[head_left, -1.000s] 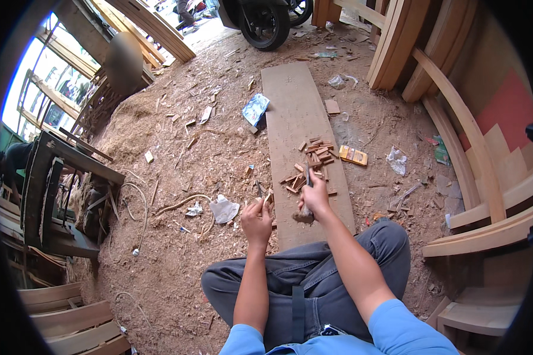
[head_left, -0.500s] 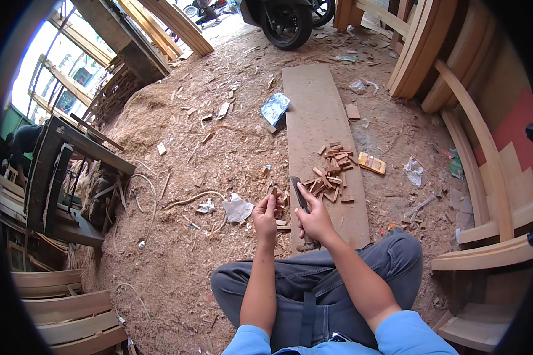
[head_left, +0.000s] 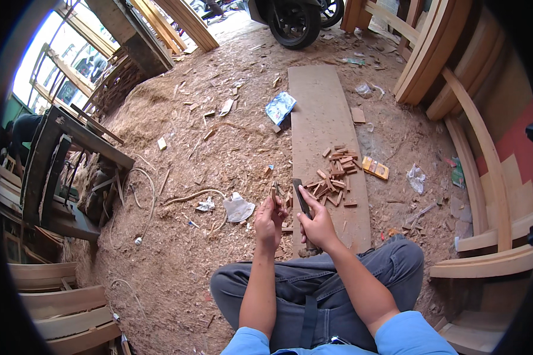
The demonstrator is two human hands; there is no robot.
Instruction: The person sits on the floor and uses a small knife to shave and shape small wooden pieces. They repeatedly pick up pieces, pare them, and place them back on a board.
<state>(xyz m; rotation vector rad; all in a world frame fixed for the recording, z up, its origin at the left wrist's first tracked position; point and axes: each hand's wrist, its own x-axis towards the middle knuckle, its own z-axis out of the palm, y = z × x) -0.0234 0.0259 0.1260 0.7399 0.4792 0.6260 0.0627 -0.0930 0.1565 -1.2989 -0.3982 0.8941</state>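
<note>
My left hand (head_left: 270,225) is closed, pinching a small wooden block (head_left: 273,193) upright at the fingertips. Close beside it, my right hand (head_left: 318,226) wraps round a dark flat-bladed hand tool (head_left: 298,194). Its blade points away from me; a brownish end shows below the hand, and its exact kind is unclear. Just beyond my right hand, a heap of small reddish-brown wooden blocks (head_left: 337,171) lies on a long flat board (head_left: 314,112). A few more pieces lie partly hidden behind my left fingers.
Wood shavings cover the ground (head_left: 177,148). A yellow packet (head_left: 375,168) lies right of the board, a blue-white packet (head_left: 280,106) left of it. A white cloth-like scrap (head_left: 238,208) lies left. Curved timber (head_left: 482,257) stands right, a dark machine frame (head_left: 71,171) left, a motorbike wheel (head_left: 294,26) far ahead.
The view has shifted slightly. My left hand has turned a little, its palm side showing more, with the small block still pinched. My right hand keeps its grip on the tool.
</note>
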